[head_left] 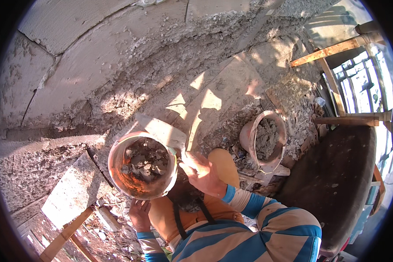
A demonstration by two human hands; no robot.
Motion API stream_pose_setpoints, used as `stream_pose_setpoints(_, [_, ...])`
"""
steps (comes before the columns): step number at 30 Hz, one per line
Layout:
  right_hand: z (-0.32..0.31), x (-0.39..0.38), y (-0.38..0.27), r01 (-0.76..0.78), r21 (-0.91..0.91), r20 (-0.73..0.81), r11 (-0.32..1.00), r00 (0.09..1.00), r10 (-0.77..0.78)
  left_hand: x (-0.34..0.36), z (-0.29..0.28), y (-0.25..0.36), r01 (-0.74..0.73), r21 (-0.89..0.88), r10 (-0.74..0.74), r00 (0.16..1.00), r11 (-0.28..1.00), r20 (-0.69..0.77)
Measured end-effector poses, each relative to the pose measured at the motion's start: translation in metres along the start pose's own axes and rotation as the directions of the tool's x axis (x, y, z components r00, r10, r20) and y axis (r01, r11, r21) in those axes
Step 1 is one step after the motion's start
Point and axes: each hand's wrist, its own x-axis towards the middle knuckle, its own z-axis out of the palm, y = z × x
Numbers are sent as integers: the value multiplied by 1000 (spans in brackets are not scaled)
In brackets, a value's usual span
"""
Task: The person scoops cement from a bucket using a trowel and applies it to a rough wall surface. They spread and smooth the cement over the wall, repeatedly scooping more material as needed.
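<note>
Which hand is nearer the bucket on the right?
Right. Your right hand is left of that bucket; your left hand is farther left, at the other bucket.

From here I see a bright, sunny picture. The barred opening (364,85) between two and three o'clock glares so white that I lose what is behind it. Sharp sun spots and shadows mix on the board (236,83) near twelve o'clock. The bucket (137,187) at eight glows orange inside. The seat-like panel (336,183) near four looks dark. Edges bend toward the black, round rim.
</note>
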Motion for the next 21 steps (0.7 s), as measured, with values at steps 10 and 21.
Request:
stream_pose_setpoints(10, [61,113,259,-30,904,-334,427,574,747,-4,-4,4,9,61,-9,1000,998,-1])
stream_pose_setpoints(21, [80,303,296,-735,216,-648,643,385,657,14,-15,-1,62,251,-62,998,966,-8])
